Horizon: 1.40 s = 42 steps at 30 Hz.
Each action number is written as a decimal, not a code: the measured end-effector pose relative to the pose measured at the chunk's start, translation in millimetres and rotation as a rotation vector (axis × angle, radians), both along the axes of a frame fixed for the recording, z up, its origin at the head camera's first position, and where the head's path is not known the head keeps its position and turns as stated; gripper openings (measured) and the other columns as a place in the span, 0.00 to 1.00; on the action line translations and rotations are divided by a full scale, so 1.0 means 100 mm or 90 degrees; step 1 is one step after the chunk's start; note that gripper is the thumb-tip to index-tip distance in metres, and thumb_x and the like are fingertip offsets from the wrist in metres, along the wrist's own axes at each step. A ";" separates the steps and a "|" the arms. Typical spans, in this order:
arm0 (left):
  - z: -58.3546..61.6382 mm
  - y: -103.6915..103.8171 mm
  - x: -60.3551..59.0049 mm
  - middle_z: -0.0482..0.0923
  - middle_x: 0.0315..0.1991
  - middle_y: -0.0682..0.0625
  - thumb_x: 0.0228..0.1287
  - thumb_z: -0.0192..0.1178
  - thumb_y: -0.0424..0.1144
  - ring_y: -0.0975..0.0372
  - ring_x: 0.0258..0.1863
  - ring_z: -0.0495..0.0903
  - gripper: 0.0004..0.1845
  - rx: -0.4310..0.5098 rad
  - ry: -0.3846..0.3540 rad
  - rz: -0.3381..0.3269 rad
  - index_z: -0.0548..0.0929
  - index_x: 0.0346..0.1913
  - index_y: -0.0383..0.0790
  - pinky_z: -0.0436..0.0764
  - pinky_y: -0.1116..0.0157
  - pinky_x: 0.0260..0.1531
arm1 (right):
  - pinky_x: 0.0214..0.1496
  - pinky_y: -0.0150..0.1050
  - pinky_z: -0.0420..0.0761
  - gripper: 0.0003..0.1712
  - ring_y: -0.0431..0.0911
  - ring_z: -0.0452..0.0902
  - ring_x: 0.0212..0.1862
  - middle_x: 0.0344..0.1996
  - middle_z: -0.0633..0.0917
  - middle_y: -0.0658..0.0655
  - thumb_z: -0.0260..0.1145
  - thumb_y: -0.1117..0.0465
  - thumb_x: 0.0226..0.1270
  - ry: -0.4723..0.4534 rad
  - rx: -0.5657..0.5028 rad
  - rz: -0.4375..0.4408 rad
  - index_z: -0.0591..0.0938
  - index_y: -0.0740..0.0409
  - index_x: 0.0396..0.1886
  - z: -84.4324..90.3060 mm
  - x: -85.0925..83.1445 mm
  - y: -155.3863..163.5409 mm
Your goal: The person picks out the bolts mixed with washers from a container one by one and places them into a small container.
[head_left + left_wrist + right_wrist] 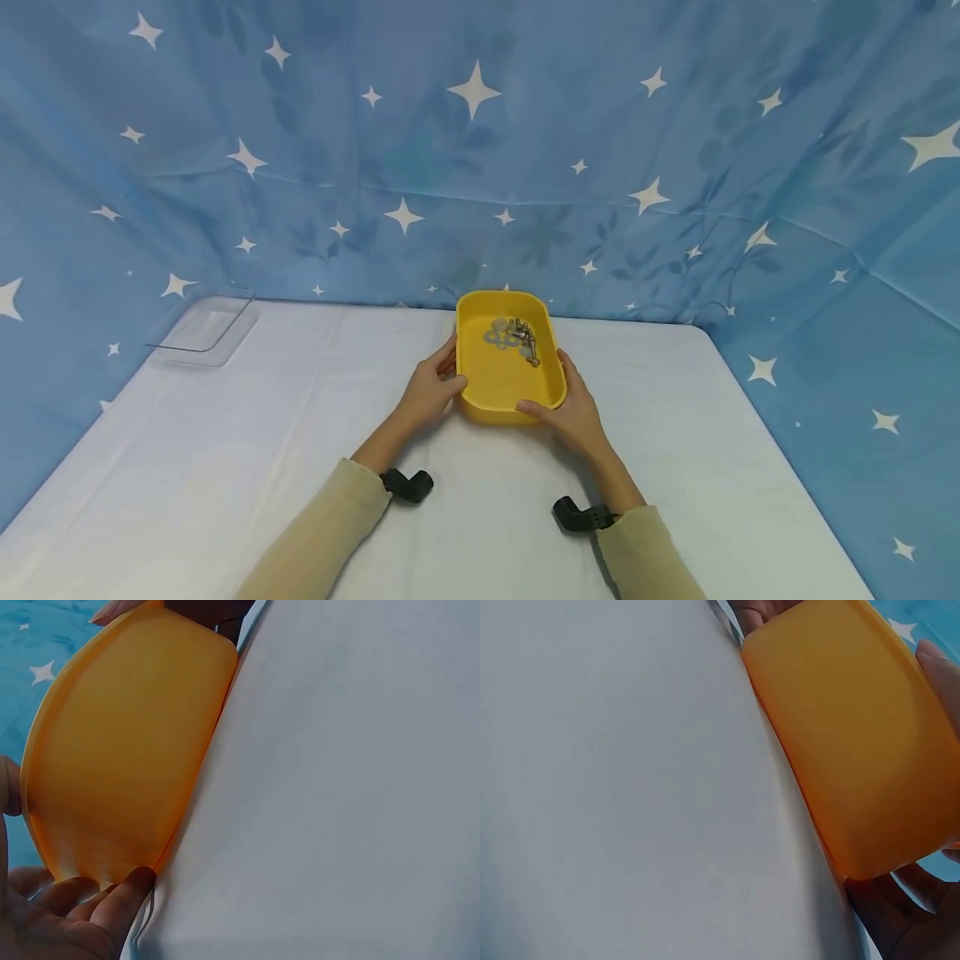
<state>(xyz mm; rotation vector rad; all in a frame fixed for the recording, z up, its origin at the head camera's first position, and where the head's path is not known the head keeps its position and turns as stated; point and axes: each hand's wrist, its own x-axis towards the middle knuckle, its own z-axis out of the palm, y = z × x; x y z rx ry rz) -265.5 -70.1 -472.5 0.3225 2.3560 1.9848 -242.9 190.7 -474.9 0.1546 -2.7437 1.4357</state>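
One risk is a spill: if my left grip point(431, 390) or right grip point(576, 410) slackened or tipped unevenly, the loose metal hardware point(522, 335), seemingly screws and washers, could slide out. Directly between both grips is the yellow tray point(498, 379), held by its sides, thumbs at the near corners, hardware toward its far end; well left of my left grip, a clear container point(202, 357) sits on the surface point(285, 417).

The head view looks forward and down from above the fingers point(455, 384), while both wrist views, close behind them, share the yellow tray point(127, 750).
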 end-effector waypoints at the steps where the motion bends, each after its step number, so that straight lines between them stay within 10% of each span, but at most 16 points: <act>1: 0.01 -0.03 0.01 0.59 0.79 0.45 0.62 0.56 0.31 0.55 0.75 0.68 0.43 -0.006 -0.004 0.002 0.55 0.81 0.43 0.71 0.57 0.72 | 0.78 0.61 0.64 0.65 0.56 0.61 0.77 0.79 0.61 0.56 0.79 0.43 0.53 0.000 0.001 0.004 0.50 0.44 0.83 -0.01 0.00 -0.03; 42: 0.19 -0.98 0.01 0.64 0.77 0.42 0.65 0.55 0.35 0.48 0.73 0.70 0.40 -0.091 -0.070 0.070 0.58 0.80 0.49 0.80 0.52 0.65 | 0.66 0.49 0.82 0.66 0.54 0.73 0.70 0.79 0.62 0.55 0.80 0.45 0.54 -0.008 -0.115 0.100 0.48 0.40 0.83 -0.08 -0.15 -0.85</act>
